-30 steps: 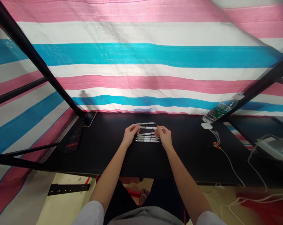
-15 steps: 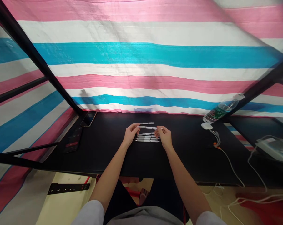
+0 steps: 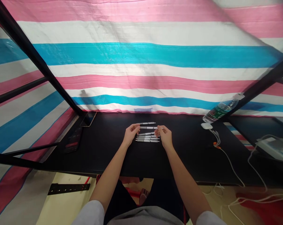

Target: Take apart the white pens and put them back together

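Observation:
A white pen (image 3: 148, 127) is held crosswise between my two hands. My left hand (image 3: 131, 133) is closed, pinching the pen's left end. The right end is between the fingers of my right hand (image 3: 164, 135), which is also closed. Another white pen (image 3: 148, 123) lies just beyond the held one, on the black table (image 3: 103, 156). On the near side, several white pens (image 3: 147, 141) lie roughly parallel, close together. My right fingers partly cover the right ends of some of them.
At the left are a phone with a lit screen (image 3: 72, 140) and a second phone (image 3: 88, 119). A water bottle (image 3: 219, 112) leans at the back right, beside a white charger (image 3: 206, 126) with cables. Black frame bars (image 3: 35, 56) and a striped sheet (image 3: 141, 56) enclose the table.
The right end of the held pen has shifted very slightly, with my right hand moving a touch to the right. The pens on the table have not moved.

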`<state>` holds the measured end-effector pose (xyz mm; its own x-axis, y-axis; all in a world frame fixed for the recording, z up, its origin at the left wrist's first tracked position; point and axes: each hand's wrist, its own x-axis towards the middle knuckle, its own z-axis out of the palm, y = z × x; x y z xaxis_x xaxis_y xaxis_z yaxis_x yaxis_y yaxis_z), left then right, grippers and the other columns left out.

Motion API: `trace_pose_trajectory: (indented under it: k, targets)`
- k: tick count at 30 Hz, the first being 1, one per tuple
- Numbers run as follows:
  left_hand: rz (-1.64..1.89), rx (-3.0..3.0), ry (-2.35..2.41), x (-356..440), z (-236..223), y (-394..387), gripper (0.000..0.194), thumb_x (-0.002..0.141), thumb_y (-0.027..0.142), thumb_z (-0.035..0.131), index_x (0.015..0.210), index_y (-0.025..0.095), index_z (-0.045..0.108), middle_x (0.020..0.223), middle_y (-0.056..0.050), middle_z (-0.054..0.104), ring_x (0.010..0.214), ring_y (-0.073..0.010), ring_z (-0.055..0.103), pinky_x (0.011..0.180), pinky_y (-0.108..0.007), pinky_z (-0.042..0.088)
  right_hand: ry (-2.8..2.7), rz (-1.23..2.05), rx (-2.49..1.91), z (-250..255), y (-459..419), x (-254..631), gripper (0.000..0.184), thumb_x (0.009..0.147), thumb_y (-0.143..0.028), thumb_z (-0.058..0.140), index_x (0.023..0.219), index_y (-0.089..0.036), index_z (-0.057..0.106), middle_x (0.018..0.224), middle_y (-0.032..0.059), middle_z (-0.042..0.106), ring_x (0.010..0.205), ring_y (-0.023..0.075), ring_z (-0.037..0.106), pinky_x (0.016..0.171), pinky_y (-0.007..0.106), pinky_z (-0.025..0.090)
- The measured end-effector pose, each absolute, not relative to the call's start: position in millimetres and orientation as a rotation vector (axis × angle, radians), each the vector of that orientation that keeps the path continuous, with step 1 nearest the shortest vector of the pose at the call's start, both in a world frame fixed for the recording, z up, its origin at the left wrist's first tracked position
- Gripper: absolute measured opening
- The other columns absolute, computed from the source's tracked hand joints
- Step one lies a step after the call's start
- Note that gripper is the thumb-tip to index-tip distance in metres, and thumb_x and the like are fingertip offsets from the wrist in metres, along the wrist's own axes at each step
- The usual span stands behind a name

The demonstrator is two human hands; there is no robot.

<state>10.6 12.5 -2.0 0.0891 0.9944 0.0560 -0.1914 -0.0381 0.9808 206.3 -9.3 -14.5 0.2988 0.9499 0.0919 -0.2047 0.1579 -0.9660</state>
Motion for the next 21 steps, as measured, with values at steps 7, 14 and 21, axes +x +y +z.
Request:
trace_pose_trajectory:
  k: [7, 14, 21]
  targets:
    - [1.232, 1.171, 0.946, 9.7, -4.6, 13.8, 0.032, 0.067, 0.04, 0.077, 0.085, 0.014, 0.07, 0.069, -0.001, 0.06, 0.06, -0.0092, 0.05, 0.059, -0.024, 0.041, -0.864, 1.009, -1.062, -15.2, -8.0, 207.1, 0.036, 0.07, -0.053, 0.074, 0.071, -0.018, 0.063, 0.056, 0.0015, 0.066, 0.044, 0.0128, 0.057, 0.037, 0.023, 0.044]
    - [1.202, 1.172, 1.002, 10.4, -2.8, 12.4, 0.034, 0.072, 0.045, 0.072, 0.079, 0.012, 0.069, 0.068, -0.003, 0.061, 0.056, -0.0085, 0.048, 0.054, -0.024, 0.039, -0.849, 1.047, -1.06, -14.3, -8.7, 207.7, 0.037, 0.069, -0.053, 0.074, 0.076, -0.018, 0.065, 0.066, 0.0043, 0.071, 0.054, 0.017, 0.066, 0.042, 0.024, 0.051]
    - [1.22, 1.166, 0.908, 10.2, -6.1, 13.8, 0.031, 0.071, 0.041, 0.074, 0.086, 0.013, 0.07, 0.07, -0.001, 0.062, 0.061, -0.0097, 0.052, 0.062, -0.025, 0.043, -0.851, 1.049, -1.066, -12.7, -9.6, 208.2, 0.038, 0.069, -0.055, 0.074, 0.076, -0.018, 0.065, 0.067, 0.0053, 0.071, 0.057, 0.0187, 0.068, 0.043, 0.026, 0.053]
